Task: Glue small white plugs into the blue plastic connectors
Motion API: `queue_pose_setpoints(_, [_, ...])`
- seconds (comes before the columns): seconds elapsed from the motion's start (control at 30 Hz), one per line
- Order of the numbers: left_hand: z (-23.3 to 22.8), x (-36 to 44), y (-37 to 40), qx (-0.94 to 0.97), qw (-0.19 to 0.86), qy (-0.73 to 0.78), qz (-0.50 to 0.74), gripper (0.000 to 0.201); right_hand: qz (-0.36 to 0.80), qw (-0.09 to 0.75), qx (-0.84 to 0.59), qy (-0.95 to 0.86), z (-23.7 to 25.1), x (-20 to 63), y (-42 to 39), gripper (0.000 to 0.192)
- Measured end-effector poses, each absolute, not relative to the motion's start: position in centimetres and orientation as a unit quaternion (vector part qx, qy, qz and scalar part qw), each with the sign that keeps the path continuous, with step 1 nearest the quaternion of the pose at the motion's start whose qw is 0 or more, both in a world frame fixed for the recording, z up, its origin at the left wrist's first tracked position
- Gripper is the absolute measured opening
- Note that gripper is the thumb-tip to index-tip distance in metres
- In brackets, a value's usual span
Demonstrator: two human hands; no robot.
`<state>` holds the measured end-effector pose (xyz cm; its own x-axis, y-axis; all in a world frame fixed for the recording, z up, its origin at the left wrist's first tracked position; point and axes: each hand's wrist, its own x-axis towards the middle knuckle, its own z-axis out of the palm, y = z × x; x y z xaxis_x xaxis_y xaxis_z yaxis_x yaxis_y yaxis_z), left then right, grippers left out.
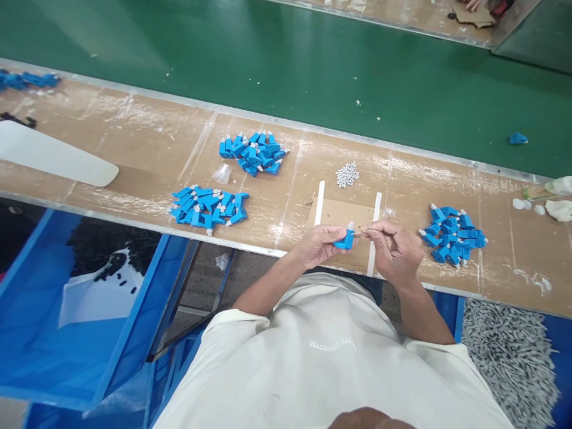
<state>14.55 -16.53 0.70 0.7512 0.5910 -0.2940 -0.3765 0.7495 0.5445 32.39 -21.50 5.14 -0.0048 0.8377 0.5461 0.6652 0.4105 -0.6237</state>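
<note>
Pinching a small blue part (345,240) in our left hand (318,245), we press a thin stick (363,232) to it with our right hand (395,250), lower centre, above the bench (152,149).

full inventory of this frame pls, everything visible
blue part in hand: one, blue with white tip, held by left hand
thin stick: one, tan, in right hand, tip at the part
blue part piles: three on the bench, near left, far centre, right
small grey pieces: one heap, behind the card
card: one, brown, white strips at both sides
workbench: brown, taped
conveyor belt: green, behind
blue bin: lower left, black bits inside
left hand; right hand
</note>
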Motion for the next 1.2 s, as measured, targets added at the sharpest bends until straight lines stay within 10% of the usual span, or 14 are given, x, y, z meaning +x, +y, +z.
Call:
queue_pose_setpoints(0.57, [-0.2,13.8,-16.2,0.218,0.914,0.225,0.257,0.038,0.168,0.586,-0.551,-0.57,4.8,32.5,-21.6,0.015])
queue_pose_setpoints(0.83, [-1.1,12.5,-15.6,0.169,0.908,0.269,0.272,0.026,0.196,0.393,-0.589,-0.679,1.4,33.8,-21.6,0.021])
queue_pose_setpoints(1.2, [-2.8,12.2,-15.5,0.146,0.902,0.263,0.31,0.02,0.138,0.338,-0.63,-0.685,1.2,38.1,-14.2,0.017])
